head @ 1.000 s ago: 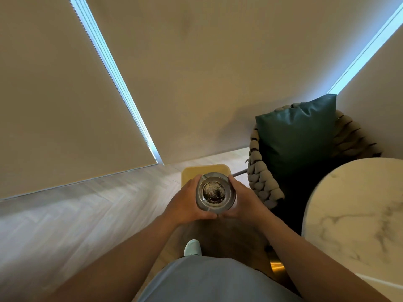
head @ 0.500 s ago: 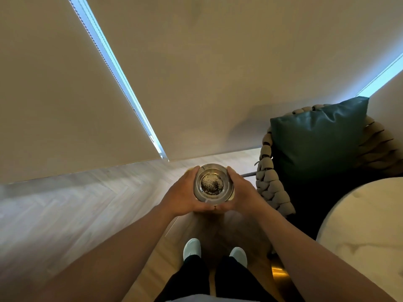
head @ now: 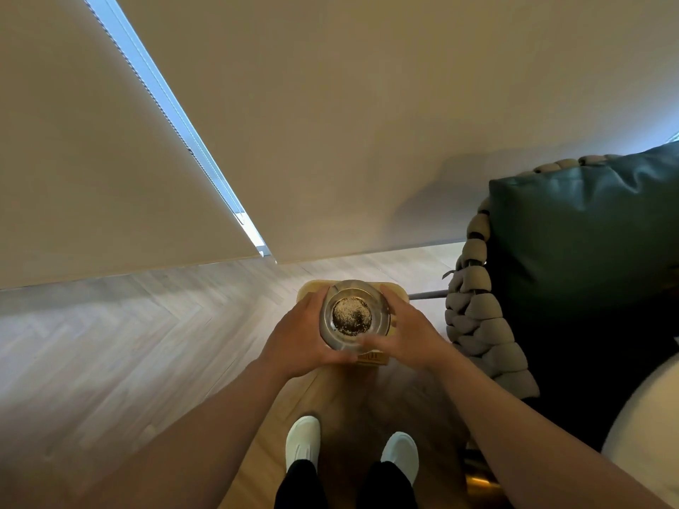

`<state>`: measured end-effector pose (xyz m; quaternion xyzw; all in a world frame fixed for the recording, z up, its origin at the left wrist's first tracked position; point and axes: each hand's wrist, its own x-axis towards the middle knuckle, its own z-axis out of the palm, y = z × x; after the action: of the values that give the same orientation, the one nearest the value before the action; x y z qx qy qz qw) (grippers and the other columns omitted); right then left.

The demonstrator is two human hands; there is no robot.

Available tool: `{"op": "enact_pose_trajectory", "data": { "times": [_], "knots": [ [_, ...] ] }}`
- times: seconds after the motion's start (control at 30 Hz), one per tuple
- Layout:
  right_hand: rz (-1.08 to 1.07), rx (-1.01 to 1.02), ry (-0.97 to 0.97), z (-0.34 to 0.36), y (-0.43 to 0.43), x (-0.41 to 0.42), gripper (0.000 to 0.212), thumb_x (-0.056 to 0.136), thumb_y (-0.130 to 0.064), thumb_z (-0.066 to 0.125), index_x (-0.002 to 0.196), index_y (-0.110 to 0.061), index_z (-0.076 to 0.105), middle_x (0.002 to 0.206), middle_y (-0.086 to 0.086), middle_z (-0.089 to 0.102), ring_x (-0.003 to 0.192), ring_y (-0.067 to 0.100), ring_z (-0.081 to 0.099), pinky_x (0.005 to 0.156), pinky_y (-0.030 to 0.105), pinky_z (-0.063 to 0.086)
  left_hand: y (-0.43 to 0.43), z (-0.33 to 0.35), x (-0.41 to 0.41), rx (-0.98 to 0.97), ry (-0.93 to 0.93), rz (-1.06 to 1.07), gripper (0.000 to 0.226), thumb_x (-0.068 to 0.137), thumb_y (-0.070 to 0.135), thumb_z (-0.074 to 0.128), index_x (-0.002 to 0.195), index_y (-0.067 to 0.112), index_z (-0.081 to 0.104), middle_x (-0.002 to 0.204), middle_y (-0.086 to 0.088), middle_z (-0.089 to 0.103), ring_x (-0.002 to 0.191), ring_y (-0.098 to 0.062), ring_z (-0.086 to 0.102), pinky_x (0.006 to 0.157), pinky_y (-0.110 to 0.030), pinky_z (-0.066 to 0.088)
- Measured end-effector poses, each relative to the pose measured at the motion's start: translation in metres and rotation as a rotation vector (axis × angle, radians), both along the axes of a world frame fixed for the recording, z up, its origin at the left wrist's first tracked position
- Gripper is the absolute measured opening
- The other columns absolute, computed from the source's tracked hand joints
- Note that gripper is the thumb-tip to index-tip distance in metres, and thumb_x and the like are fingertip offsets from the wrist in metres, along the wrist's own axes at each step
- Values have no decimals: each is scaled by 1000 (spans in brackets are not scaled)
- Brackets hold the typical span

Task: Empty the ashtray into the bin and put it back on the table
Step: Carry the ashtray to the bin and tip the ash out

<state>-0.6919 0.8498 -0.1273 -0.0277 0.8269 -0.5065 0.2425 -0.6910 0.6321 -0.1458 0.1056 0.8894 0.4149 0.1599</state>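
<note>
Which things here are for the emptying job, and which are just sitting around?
For the job:
- ashtray, still full of ash, held upright
- left hand and right hand, one on each side of it
- yellow bin right underneath
- marble table, where it goes back

Just sitting around:
- green cushion
- woven chair
- window blinds

glossy glass ashtray (gritty ash), matt wood floor
</note>
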Motion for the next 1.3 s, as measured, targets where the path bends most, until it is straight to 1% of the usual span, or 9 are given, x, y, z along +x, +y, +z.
{"op": "enact_pose_trajectory", "data": {
  "times": [0.1,0.2,0.3,0.47,0.57,0.77,0.9,1.1,1.3],
  "knots": [
    [-191,-28,-205,-33,0,-14,56,91,-24,67,142,-18,42,136,4,59,125,19,55,103,39,48,-4,-31,-8,-15,24,-43,109,56,69,87,146,34,36,139,14,53,122,-9,55,99,-37,54],
    [-370,-76,-338,-58,-5,-25,18,95,-10,58,109,-19,66,110,7,72,109,24,65,100,44,51,-8,-57,-16,-53,54,-59,109,55,75,81,145,35,34,140,12,54,121,-8,54,100,-33,53],
    [-430,-98,-393,-78,-10,-31,24,94,-3,57,87,-21,71,92,7,75,93,23,69,94,43,56,-12,-79,-26,-69,47,-96,109,54,79,77,144,41,29,141,12,54,122,-7,53,100,-34,52],
    [-502,-105,-448,-98,-9,-41,17,92,1,61,104,-8,70,93,12,70,85,24,68,76,36,60,-20,-104,-44,-145,80,-175,111,54,81,74,145,31,34,139,5,55,122,-15,55,101,-41,51],
    [-543,-144,-502,-102,-7,-47,14,90,2,64,99,-7,69,83,13,67,75,23,65,65,33,59,-21,-114,-51,-180,96,-207,111,55,77,76,145,26,36,140,3,55,124,-18,54,104,-40,48],
    [-535,-138,-576,-109,-2,-52,12,89,1,65,100,7,65,80,17,65,72,25,65,69,38,59,-19,-118,-57,-187,77,-233,115,55,79,72,149,28,30,147,5,49,132,-16,49,108,-33,41],
    [-492,-130,-601,-112,-2,-53,9,92,-1,62,98,6,64,80,16,67,71,25,67,66,36,61,-17,-120,-55,-153,16,-212,111,55,78,75,146,34,29,142,12,51,126,-9,50,100,-34,50],
    [-491,-96,-577,-120,-3,-54,3,93,-2,62,92,0,64,78,14,67,71,25,68,65,37,61,-11,-125,-52,-168,-33,-188,111,52,82,69,142,42,17,144,11,48,130,-10,46,96,-29,44],
    [-527,-64,-548,-123,-2,-53,9,93,-1,62,100,4,63,78,14,65,67,22,65,61,35,61,-12,-128,-52,-195,-30,-197,119,52,80,73,147,39,15,149,12,42,134,-11,43,101,-35,49]
  ]
}}
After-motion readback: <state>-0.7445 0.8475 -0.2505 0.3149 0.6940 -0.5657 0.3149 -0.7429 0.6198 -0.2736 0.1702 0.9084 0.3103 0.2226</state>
